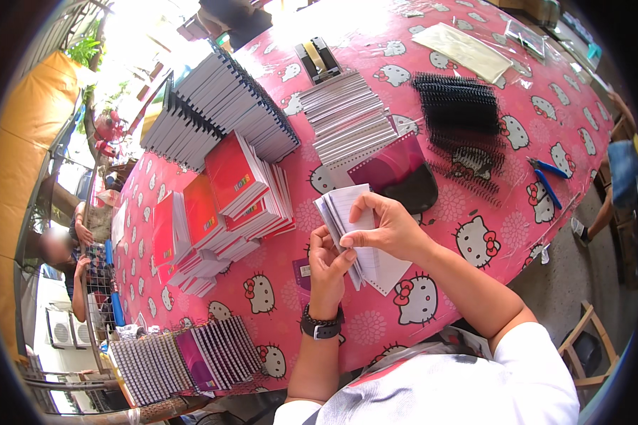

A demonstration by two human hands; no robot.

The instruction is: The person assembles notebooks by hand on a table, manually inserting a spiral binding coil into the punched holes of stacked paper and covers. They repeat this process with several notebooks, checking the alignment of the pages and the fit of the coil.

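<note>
Between my two hands is a small stack of lined paper sheets (349,204), tilted up and partly fanned. My left hand (326,273) grips the stack from its left side, and a dark watch band circles that wrist. From the right, my right hand (390,228) pinches the sheets, thumb across them and fingers curled. Below the hands a white sheet with punched edge holes (391,275) lies on the pink table. Just beyond lie a purple punched cover (390,164) and a black rounded object (420,190). Part of another purple cover (302,273) shows beside my left hand.
Punched paper stacks (347,117) and a tape dispenser (317,60) stand ahead. Black binding coils (455,105) and blue-handled pliers (548,180) lie right. Red notebooks (235,177), spiral-bound stacks (230,106) and a bound row (149,368) fill the left. People stand around the table.
</note>
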